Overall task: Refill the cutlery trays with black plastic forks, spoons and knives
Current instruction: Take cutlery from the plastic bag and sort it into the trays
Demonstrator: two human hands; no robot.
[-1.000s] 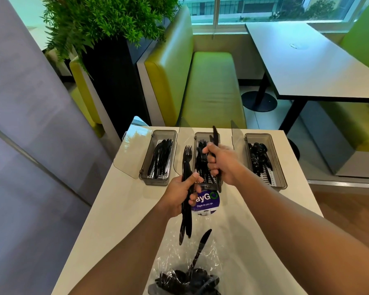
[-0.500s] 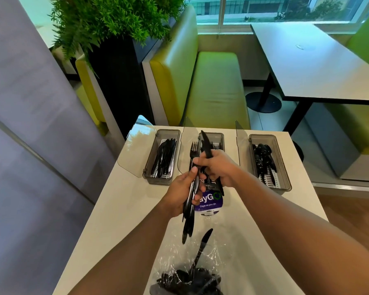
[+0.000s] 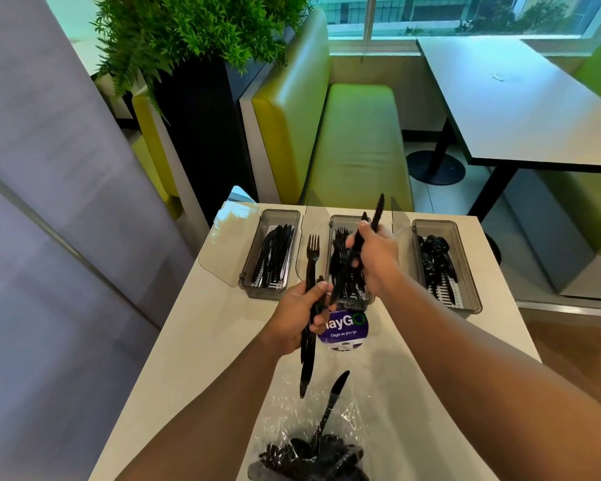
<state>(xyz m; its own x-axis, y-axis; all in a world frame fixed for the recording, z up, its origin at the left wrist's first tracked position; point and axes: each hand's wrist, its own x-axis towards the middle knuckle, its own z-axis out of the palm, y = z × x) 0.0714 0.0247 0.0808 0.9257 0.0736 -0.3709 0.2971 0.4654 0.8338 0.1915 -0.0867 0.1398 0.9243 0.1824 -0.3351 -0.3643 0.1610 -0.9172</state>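
Fork tines [image 3: 313, 241] point up from the black bundle [image 3: 306, 369] that my left hand [image 3: 297, 315] grips, just in front of the middle tray [image 3: 340, 216]. My right hand [image 3: 377, 258], close by but not touching the left, is curled round one slanted black piece [image 3: 378, 210] above that tray. Knives [image 3: 275, 255] lie in the left tray [image 3: 261, 291], spoons [image 3: 434, 258] in the right tray [image 3: 466, 265]. A clear bag [image 3: 285, 404] of more cutlery lies on the worktop [image 3: 195, 341] nearest me.

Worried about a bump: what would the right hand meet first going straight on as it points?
Likely the raised clear lid beside the fork tray, up-left of the right hand; depth is unclear.
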